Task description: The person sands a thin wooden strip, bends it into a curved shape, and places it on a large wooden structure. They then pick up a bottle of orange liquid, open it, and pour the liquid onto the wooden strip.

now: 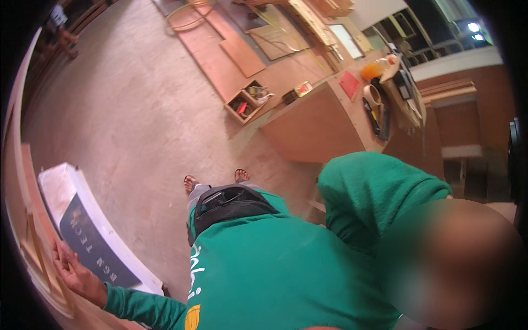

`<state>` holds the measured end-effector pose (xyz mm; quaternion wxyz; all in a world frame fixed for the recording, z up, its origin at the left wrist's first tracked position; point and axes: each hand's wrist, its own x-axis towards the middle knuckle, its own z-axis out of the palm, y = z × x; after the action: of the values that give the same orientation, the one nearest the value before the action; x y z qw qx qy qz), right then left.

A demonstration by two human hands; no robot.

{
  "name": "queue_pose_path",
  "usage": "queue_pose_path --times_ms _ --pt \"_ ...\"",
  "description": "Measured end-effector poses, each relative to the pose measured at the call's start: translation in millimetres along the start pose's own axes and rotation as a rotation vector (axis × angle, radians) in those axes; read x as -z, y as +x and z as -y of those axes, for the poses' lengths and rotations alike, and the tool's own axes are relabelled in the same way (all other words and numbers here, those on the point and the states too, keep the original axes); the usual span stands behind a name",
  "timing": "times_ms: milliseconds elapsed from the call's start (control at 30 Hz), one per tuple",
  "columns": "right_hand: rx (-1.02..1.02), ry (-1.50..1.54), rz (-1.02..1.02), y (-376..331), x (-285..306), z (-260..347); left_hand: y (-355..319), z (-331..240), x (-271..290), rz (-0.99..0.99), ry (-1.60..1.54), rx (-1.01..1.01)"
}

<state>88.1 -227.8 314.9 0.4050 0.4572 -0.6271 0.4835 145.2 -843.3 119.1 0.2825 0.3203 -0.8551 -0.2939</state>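
Seen from a head camera looking steeply down, a person in a green long-sleeved top stands on a bare concrete floor [126, 104], sandalled feet visible below a black waist pouch [228, 204].

The left hand [74, 272] reaches out to the lower left. Its fingers are spread nearly flat and press against the edge of a curved wooden panel [33, 253] that runs along the left rim of the view. The hand closes on nothing; it rests open on the wood. Just beside it, touching or nearly touching the fingers, a white board with a dark printed sheet [91, 231] leans along the same panel.

The right hand cannot be seen. The green sleeve rises at the right, and a blurred patch covers where the arm ends, so whether that hand is open or closed cannot be told.

To steady the panel well, a flat palm with even pressure along the edge seems the safest contact, with fingers kept off the gap beside the leaning board.

Further away, an open wooden toolbox [247, 102] sits on the floor with two compartments, holding small tools too small to identify. A plywood workbench [330, 118] carries a red pad, a roll of tape and an orange item.
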Motion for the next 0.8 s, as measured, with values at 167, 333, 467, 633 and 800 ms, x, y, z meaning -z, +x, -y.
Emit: queue_pose_path --times_ms 167,333,467,633,800 --pt "-0.052 -0.208 0.012 10 -41 52 71 0 -34 0.103 0.130 -0.260" --pt "-0.111 -0.407 0.013 11 -71 104 121 -24 -82 0.206 -0.113 -0.335" --pt "-0.124 -0.522 0.015 12 -91 130 123 -67 -134 0.280 -0.316 -0.426" --pt "-0.134 -0.577 0.012 8 -101 141 112 -115 -168 0.342 -0.511 -0.537" --pt "-0.197 -0.569 0.000 -3 -87 135 129 -102 -198 0.401 -0.197 -0.648"
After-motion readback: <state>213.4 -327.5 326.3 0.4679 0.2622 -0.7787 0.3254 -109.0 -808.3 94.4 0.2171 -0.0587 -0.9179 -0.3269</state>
